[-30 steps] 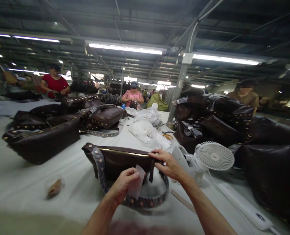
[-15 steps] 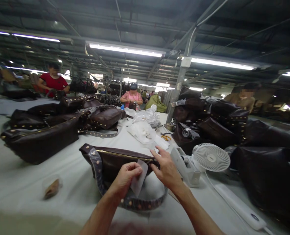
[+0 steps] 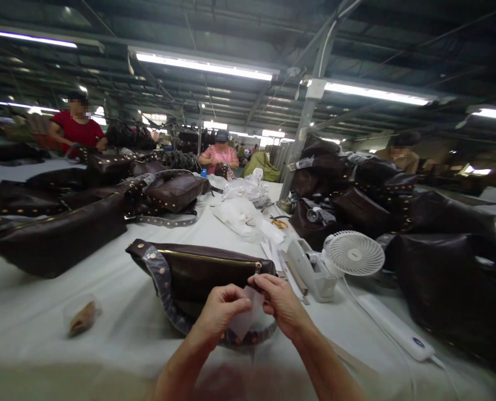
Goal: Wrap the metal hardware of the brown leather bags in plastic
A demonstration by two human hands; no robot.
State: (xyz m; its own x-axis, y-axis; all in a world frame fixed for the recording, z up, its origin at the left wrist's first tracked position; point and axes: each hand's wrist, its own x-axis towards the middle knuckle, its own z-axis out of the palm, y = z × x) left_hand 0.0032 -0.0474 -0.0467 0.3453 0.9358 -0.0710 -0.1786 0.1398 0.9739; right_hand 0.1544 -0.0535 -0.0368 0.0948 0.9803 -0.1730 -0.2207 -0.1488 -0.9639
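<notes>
"Please, what lies on the desk [image 3: 30, 312] in front of this person?"

"A dark brown leather bag [image 3: 198, 273] lies there, near the desk's front edge. It has a gold zipper [image 3: 210, 253] along the top, and a studded strap [image 3: 160, 284] curves down toward the hands."

"And how are the hands?"

"Both are narrow. The left hand [image 3: 220, 314] and the right hand [image 3: 279, 303] pinch one white slip [image 3: 248, 314] between them, just over the strap."

"What is around them?"

"On the right stand a white desk fan [image 3: 354, 253] and a white power strip [image 3: 394, 328]. On the left lies a small clear bag [image 3: 82, 317] with a brown piece inside. Farther away are piles of studded bags [image 3: 356, 189], and a co-worker in a pink shirt [image 3: 218, 159] sits at the far end."
</notes>
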